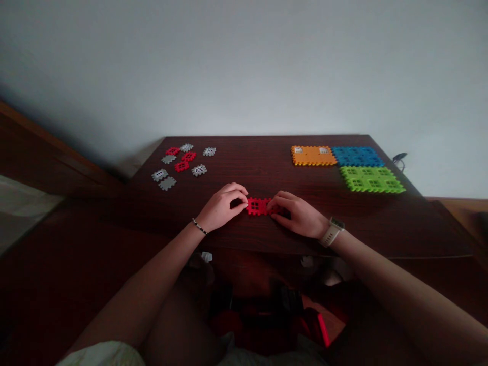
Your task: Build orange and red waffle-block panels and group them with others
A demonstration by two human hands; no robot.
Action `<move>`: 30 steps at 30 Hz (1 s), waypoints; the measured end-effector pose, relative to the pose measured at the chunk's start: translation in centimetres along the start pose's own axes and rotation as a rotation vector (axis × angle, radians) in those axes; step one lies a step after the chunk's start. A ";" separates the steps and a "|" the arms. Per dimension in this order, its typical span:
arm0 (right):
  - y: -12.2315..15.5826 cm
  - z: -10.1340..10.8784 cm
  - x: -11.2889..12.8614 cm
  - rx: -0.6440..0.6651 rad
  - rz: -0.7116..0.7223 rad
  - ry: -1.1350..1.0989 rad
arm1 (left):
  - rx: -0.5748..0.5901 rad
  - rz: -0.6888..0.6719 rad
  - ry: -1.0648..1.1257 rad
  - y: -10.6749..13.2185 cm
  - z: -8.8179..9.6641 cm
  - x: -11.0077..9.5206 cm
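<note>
Red interlocking tiles [258, 206] with toothed edges and window-like openings lie in a short row on the table in front of me. My left hand [224, 206] pinches the left end of the row between thumb and fingers. Over the right end, my right hand [295, 212] has its fingers and thumb closed on the tiles, partly hiding them. How many tiles are under the right fingers cannot be made out.
Loose grey tiles [199, 170] and red tiles [182, 166] lie scattered at the table's left. Joined panels sit at the back right: an orange panel [313, 156], a blue panel [358, 156] and a green panel [371, 180]. A wall [244, 66] stands behind the dark table [247, 152].
</note>
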State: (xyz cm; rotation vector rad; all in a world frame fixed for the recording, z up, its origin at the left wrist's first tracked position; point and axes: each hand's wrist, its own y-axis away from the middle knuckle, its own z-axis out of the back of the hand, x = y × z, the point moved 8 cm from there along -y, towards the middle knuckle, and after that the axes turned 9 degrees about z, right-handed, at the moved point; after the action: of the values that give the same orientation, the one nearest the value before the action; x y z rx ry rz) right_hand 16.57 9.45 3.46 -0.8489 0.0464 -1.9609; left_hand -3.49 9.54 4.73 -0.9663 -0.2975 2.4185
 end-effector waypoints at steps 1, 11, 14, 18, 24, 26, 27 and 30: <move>0.0 0.0 0.0 -0.002 0.002 -0.001 | 0.002 0.001 0.000 0.0 0.0 0.0; 0.0 0.0 0.1 -0.005 0.018 -0.027 | 0.010 0.002 -0.004 0.1 -0.1 0.3; 0.0 0.0 0.0 -0.008 0.028 -0.031 | 0.013 0.003 -0.008 0.1 -0.1 0.3; 0.0 0.0 0.1 -0.007 0.039 -0.031 | 0.016 0.010 -0.007 0.0 -0.1 0.3; -0.1 0.0 0.2 -0.004 0.043 -0.029 | 0.027 0.006 -0.011 0.1 -0.2 0.4; 0.0 -0.1 0.1 -0.009 0.044 -0.030 | 0.029 0.008 -0.012 0.1 -0.3 0.4; 0.0 -0.1 0.0 -0.014 0.045 -0.032 | 0.031 0.009 -0.011 0.1 -0.3 0.4; 0.0 -0.2 -0.1 -0.031 0.049 -0.043 | 0.038 0.013 -0.011 0.1 -0.4 0.5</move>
State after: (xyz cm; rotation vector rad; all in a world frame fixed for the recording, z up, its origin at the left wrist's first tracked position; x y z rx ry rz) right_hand 16.54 9.50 3.25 -0.9014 0.0714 -1.9000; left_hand -3.57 9.74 4.11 -0.9411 -0.2484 2.4328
